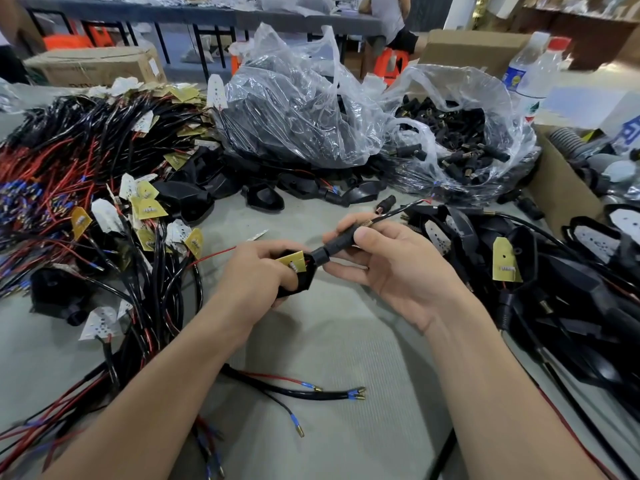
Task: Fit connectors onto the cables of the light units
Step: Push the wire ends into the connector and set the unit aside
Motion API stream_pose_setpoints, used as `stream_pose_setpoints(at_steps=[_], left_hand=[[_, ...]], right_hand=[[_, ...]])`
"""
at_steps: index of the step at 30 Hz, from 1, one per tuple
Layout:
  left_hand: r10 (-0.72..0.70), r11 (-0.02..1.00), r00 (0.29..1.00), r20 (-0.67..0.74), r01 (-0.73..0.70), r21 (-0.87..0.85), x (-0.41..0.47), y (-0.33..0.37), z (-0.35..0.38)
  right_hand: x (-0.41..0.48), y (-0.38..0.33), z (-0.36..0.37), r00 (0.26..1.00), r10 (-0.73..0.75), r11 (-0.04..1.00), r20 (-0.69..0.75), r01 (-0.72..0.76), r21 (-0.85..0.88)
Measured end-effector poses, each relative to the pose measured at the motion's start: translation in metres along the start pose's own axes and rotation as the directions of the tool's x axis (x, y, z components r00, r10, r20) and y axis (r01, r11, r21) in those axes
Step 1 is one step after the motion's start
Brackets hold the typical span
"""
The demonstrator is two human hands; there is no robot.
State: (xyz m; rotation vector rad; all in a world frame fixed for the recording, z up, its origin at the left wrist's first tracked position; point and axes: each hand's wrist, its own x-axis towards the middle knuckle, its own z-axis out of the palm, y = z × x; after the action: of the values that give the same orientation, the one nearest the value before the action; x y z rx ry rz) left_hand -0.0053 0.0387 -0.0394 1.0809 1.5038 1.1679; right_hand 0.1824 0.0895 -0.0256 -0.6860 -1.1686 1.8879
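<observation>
Lying at the far left of the grey table [346,341], a heap of red and black cables [86,161] with small yellow and white boards covered the surface. Just right of it, the left hand [256,271] had its fingers curled round a black light unit [299,282], whose yellow board [292,263] faced up. A black connector [334,247] projected from the unit's upper right end, touching it. The right hand [398,271] pinched this connector between thumb and fingers. A black cable [398,211] ran out of the connector's far end toward the upper right. Behind, a clear bag [485,95] held loose black plugs [460,147]. A pile of black light units [571,289] lay at the far right
</observation>
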Motion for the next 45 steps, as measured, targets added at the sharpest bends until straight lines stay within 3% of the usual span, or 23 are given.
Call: stream_pose_setpoints(at_steps=[2,12,18,22,25,28,32,35,37,39,42,43,45], left_hand=[[-0.011,1.0,0.997,-0.072,0.013,0.023,0.001,-0.002,0.0],[0.173,0.979,0.983,-0.061,-0.165,0.12,-0.006,0.001,-0.001],[0.169,0.978,0.97,-0.174,-0.143,0.153,-0.006,-0.002,0.005],[0.145,0.986,0.971,-0.191,-0.125,0.113,-0.008,0.0,0.005],[0.196,0.977,0.954,-0.228,-0.17,0.129,-0.009,0.002,0.006],[0.395,0.901,0.864,-0.311,-0.299,0.313,-0.012,0.004,0.005],[0.649,0.72,0.663,-0.373,-0.378,0.582,-0.019,0.003,0.002],[0.845,0.5,0.444,-0.299,-0.454,0.738,-0.018,0.001,0.0],[0.91,0.378,0.357,-0.213,-0.499,0.78,-0.016,0.001,-0.003],[0.898,0.383,0.411,-0.159,-0.551,0.741,-0.014,0.001,-0.005],[0.698,0.687,0.68,-0.223,-0.549,0.475,-0.015,0.005,-0.005],[0.631,0.759,0.734,-0.25,-0.519,0.393,-0.014,0.006,-0.005],[0.553,0.827,0.777,-0.301,-0.468,0.311,-0.011,0.006,-0.005]], right_hand=[[0.0,0.001,-0.001,0.999,-0.008,1.0,0.042,0.007,0.008],[0.002,0.005,0.003,1.0,-0.022,1.0,0.018,0.022,-0.003],[0.004,0.017,0.014,0.998,-0.061,0.969,-0.009,0.057,-0.239],[0.003,0.013,0.014,0.998,-0.059,0.98,-0.028,0.052,-0.192],[0.005,0.012,0.014,0.982,-0.134,0.981,-0.136,0.112,-0.155],[0.007,0.011,0.016,0.947,-0.213,0.973,-0.24,0.184,-0.137],[0.007,0.012,0.02,0.933,-0.241,0.968,-0.268,0.214,-0.128],[0.007,0.014,0.022,0.934,-0.242,0.97,-0.264,0.226,-0.091],[0.008,0.015,0.022,0.935,-0.232,0.973,-0.27,0.221,-0.069],[0.009,0.014,0.021,0.929,-0.227,0.974,-0.291,0.221,-0.057],[0.01,0.011,0.018,0.926,-0.207,0.976,-0.315,0.22,0.006],[0.01,0.01,0.018,0.928,-0.198,0.976,-0.315,0.218,0.03],[0.009,0.01,0.018,0.932,-0.188,0.976,-0.31,0.214,0.05]])
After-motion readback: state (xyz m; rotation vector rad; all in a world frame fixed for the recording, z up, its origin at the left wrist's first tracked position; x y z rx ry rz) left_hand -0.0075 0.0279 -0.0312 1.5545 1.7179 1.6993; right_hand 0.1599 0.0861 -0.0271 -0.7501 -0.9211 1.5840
